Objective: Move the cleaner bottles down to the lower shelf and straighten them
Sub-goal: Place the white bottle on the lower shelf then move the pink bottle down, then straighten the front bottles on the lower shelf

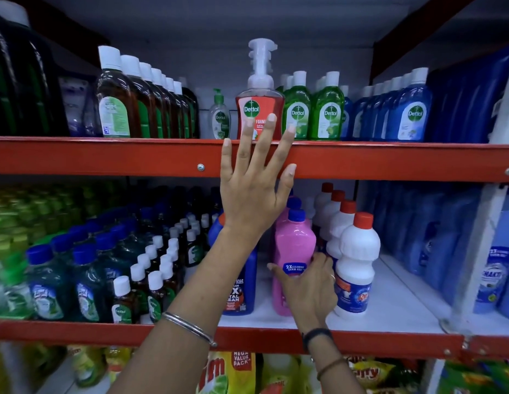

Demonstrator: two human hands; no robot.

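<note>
My left hand (254, 183) is raised with fingers spread in front of the red beam of the upper shelf (105, 155), its fingertips just below a red Dettol foam pump bottle (259, 109); it holds nothing. On the lower shelf (389, 311) my right hand (307, 288) grips the front of a pink cleaner bottle (294, 245) with a blue cap, which stands upright. A blue cleaner bottle (242, 291) stands just left of it, partly hidden by my left forearm. A row of white bottles with red caps (355, 260) runs back on the right.
The upper shelf carries brown Dettol bottles (119, 100), green ones (327, 109) and blue ones (409, 109). Small brown bottles (156, 268) and green-blue bottles (48, 280) crowd the lower left. Blue refill packs (492, 268) stand at right. Bare white shelf shows right of the white bottles.
</note>
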